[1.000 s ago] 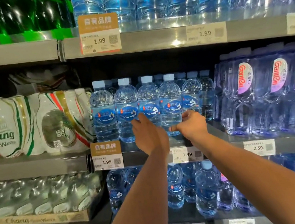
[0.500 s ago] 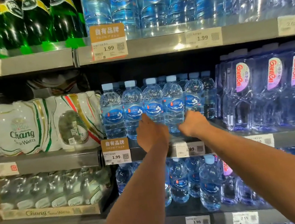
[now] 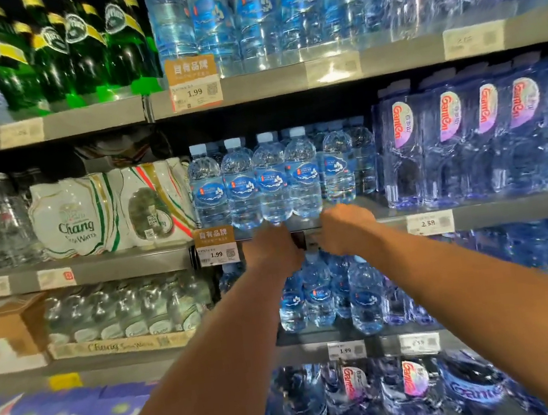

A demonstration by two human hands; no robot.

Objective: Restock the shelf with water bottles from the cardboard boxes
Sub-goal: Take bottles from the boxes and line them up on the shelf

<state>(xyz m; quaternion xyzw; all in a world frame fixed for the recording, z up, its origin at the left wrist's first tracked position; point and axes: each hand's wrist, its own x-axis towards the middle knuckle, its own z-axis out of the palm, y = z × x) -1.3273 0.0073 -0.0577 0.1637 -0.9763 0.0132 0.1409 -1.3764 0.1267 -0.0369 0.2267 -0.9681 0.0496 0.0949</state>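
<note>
A row of small clear water bottles (image 3: pixel 271 180) with blue labels and pale caps stands at the front of the middle shelf (image 3: pixel 134 264); more stand behind them. Both my arms reach forward. My left hand (image 3: pixel 272 249) and my right hand (image 3: pixel 347 229) sit close together at the shelf's front rail, just below the bottles' bases. Only the backs of the hands show, and the fingers curl away out of sight. I see nothing held in either hand. A cardboard box (image 3: pixel 1 327) sits on the lower shelf at the far left.
White Chang packs (image 3: pixel 77 217) stand left of the bottles, and tall Ganten bottles (image 3: pixel 451 144) stand to the right. Green glass bottles (image 3: pixel 73 49) and large water bottles (image 3: pixel 256 19) fill the top shelf. More small bottles (image 3: pixel 318 295) stand on the shelf below.
Both hands have dropped from the bottles' lower bodies to the shelf's front rail. The view has pulled back and tilted, showing more of the upper and lower shelves.
</note>
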